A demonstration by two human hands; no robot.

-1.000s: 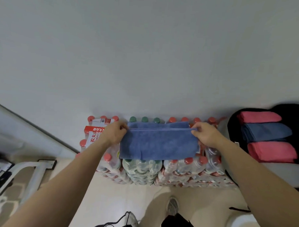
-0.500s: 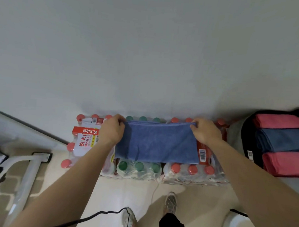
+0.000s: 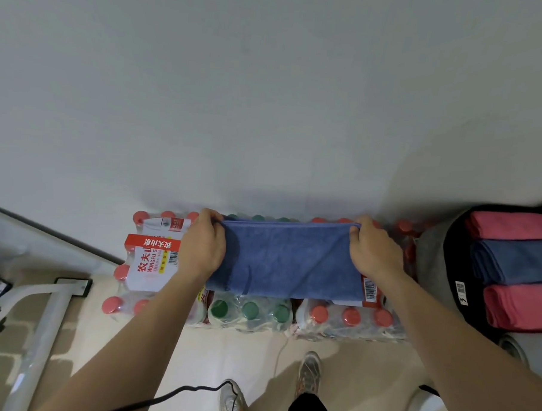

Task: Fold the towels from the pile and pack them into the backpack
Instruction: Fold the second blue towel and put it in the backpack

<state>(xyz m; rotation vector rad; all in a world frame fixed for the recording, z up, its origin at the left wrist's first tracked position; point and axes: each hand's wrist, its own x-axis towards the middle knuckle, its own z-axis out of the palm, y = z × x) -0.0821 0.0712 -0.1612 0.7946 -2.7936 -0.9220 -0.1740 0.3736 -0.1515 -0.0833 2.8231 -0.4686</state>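
1. Curled fingers [image 3: 211, 217] of the left hand [image 3: 203, 246] pinch the far left corner of the blue towel [image 3: 287, 262]. The right hand [image 3: 374, 253] pinches the far right corner in the same way.
2. Nearest the person, two shoes [image 3: 309, 374] stand on the pale floor [image 3: 365, 361]. A black cable [image 3: 174, 393] runs up to the left one.
3. At the left, a white metal frame [image 3: 41, 319] rests on the floor.
4. Between the hands the towel is pulled flat, lying on shrink-wrapped packs of bottles [image 3: 249, 313] (red caps and green caps).
5. Just right of the packs the backpack [image 3: 437, 268] lies open. It holds three folded towels [image 3: 512, 262] side by side: pink farthest, blue in the middle, pink nearest.
6. Behind the packs rises a plain grey wall [image 3: 268, 96].
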